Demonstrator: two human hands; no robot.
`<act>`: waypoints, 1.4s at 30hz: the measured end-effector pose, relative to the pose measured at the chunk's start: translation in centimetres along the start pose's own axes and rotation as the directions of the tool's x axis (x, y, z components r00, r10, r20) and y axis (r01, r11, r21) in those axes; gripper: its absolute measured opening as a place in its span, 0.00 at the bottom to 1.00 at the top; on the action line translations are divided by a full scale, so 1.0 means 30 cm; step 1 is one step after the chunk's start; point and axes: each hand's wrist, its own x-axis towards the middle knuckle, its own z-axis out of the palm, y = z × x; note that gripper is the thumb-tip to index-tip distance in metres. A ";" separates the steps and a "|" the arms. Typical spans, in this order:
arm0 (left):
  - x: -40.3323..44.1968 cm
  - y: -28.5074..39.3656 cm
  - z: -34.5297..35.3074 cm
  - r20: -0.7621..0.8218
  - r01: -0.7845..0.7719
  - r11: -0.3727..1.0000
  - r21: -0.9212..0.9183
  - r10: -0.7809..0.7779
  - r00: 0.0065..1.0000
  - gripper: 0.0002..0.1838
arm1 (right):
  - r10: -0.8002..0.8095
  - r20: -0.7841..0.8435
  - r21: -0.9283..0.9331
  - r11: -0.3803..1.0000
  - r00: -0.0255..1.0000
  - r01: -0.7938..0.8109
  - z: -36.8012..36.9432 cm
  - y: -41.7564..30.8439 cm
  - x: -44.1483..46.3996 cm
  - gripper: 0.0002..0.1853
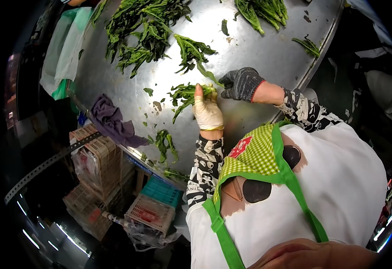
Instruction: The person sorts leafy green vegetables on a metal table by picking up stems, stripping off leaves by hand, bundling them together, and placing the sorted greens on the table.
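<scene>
My left hand [208,110], in a pale rubber glove, closes around a small bunch of leafy greens [184,95], thumb on top. The leaves point left and the cut ends lie near my fingers. Beside it my right hand [242,84], in a dark grey knit glove, has its fingers curled in a pinch on a single green leaf [208,74] that stretches up and left from the fingertips. Just above lies another loose sprig of greens [191,50]. The two hands are close together over the metal table [254,54].
A large heap of greens [144,33] covers the upper left of the table, with a bundle of greens [265,13] at the top. A purple cloth [113,119] hangs over the left edge. Plastic bags [66,49] hang beyond it; crates [153,213] stand below.
</scene>
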 end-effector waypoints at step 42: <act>-0.019 0.127 0.030 0.113 0.195 0.973 -0.120 -0.182 0.977 0.17 | -0.075 -0.463 0.527 0.778 0.883 0.343 0.019 -0.087 0.047 0.18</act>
